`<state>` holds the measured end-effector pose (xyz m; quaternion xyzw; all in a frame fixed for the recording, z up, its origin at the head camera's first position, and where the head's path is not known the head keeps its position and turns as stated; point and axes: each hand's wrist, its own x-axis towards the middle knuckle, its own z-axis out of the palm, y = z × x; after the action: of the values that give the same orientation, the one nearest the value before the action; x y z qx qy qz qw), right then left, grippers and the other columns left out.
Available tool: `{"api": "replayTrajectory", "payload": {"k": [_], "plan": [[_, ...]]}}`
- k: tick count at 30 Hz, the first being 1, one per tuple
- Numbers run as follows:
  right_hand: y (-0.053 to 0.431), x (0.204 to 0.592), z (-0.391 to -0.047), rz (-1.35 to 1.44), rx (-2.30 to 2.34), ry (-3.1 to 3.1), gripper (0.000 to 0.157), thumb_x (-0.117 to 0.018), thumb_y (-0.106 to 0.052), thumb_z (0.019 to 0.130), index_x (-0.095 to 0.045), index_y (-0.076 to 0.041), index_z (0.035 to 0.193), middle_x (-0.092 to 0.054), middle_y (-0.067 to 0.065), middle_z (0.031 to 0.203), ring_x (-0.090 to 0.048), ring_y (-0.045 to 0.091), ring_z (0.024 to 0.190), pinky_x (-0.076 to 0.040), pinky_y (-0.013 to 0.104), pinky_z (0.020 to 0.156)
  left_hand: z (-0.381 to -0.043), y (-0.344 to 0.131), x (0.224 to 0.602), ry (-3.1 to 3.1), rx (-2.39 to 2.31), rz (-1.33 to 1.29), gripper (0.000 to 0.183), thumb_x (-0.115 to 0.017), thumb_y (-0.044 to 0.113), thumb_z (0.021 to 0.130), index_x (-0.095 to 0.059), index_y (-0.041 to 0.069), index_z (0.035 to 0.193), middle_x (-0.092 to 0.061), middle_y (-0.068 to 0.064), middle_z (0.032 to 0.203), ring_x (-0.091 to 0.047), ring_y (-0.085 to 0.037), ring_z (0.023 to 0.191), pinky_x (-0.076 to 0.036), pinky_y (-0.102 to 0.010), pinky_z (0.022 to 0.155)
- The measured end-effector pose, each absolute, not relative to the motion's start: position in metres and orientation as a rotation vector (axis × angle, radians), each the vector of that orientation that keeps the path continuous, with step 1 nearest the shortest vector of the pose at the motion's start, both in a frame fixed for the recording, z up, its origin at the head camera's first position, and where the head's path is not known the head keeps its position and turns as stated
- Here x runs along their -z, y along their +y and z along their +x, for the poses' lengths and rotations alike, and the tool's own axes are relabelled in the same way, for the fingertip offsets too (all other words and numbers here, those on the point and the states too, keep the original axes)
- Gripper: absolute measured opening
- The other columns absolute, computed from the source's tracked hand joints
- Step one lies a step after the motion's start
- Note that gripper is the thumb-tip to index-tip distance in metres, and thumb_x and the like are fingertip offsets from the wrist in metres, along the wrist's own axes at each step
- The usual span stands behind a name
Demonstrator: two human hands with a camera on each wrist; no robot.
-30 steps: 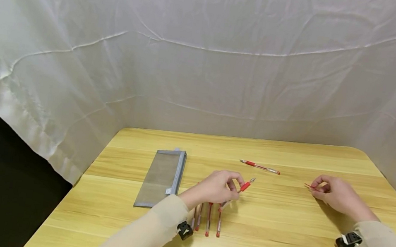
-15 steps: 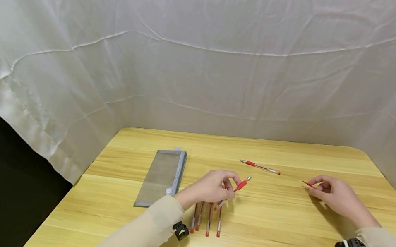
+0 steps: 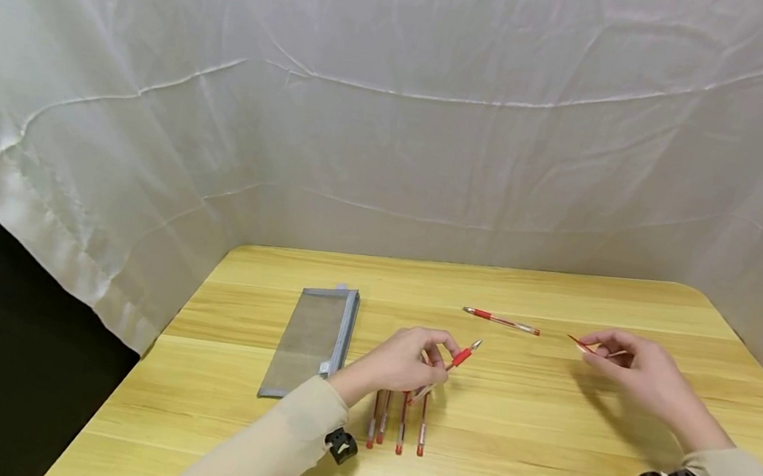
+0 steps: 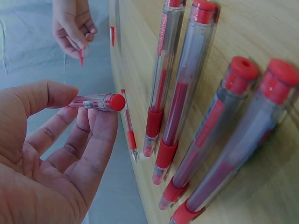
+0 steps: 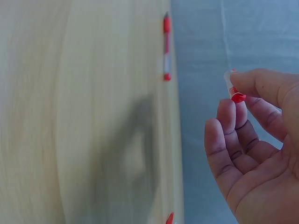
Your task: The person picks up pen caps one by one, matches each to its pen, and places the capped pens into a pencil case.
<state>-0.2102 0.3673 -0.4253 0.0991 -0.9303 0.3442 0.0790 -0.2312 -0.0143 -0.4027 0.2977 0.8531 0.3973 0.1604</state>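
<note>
My left hand pinches an uncapped pen between thumb and fingers, metal tip pointing up and to the right. In the left wrist view its red end plug faces the camera. Under and in front of this hand, several red pens lie side by side, their upper parts partly hidden by it. Farther right, my right hand holds a clear and red pen cap between thumb and fingertips, above the table. Another pen with a bare metal tip lies crosswise toward the back.
A grey mesh zip pouch lies flat left of the pens. The wooden table ends at a pale cloth curtain behind. A small red thing shows near the table edge in the left wrist view.
The right hand with the cap has moved left and lifted a little. My left hand has shifted slightly left with its pen. The lying pens and pouch stay put.
</note>
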Motion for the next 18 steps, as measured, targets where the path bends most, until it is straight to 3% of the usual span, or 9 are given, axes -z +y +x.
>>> {"api": "replayTrajectory", "payload": {"k": [18], "plan": [[0.323,0.401,-0.187,0.469,-1.134,-2.686,0.020,-0.076,-0.019,0.102,-0.076,-0.011,0.121,-0.069,0.000,0.096,-0.064,0.002,0.081,-0.054,0.022,0.070,-0.225,-0.024,0.402,2.445,-1.167,0.891,0.021,-0.071,0.014,0.103,-0.073,0.014,0.123,-0.067,0.004,0.093,-0.056,-0.006,0.057,-0.044,-0.021,0.050]]}}
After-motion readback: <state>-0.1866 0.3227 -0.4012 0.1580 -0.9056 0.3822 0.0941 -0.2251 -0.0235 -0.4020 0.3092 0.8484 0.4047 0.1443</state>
